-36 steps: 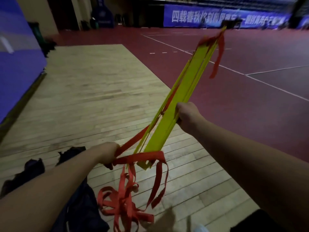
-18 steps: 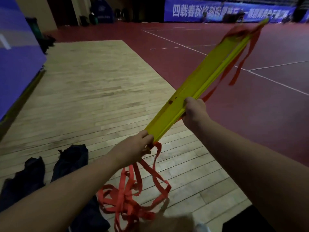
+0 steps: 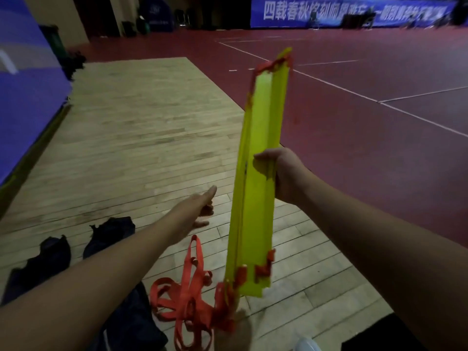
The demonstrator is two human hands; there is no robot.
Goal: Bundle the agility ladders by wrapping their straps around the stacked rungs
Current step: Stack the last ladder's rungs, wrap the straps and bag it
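My right hand (image 3: 281,173) grips a stack of yellow ladder rungs (image 3: 255,198) at its middle, holding it nearly upright in front of me. Red straps are fastened at the stack's top and bottom ends. From the bottom end a tangle of loose red straps (image 3: 187,300) hangs down onto the wooden floor. My left hand (image 3: 202,209) is stretched out to the left of the stack, fingers straight, touching nothing.
Two dark bags (image 3: 109,234) lie on the wooden floor (image 3: 139,138) at the lower left. A blue padded wall (image 3: 25,79) runs along the left. A red court floor (image 3: 367,122) with white lines spreads to the right. A white shoe tip (image 3: 306,344) shows at the bottom.
My left hand has let go of the stack's near end and opened, moving out to the left. My right hand has swung the rungs from slanting right to nearly upright.
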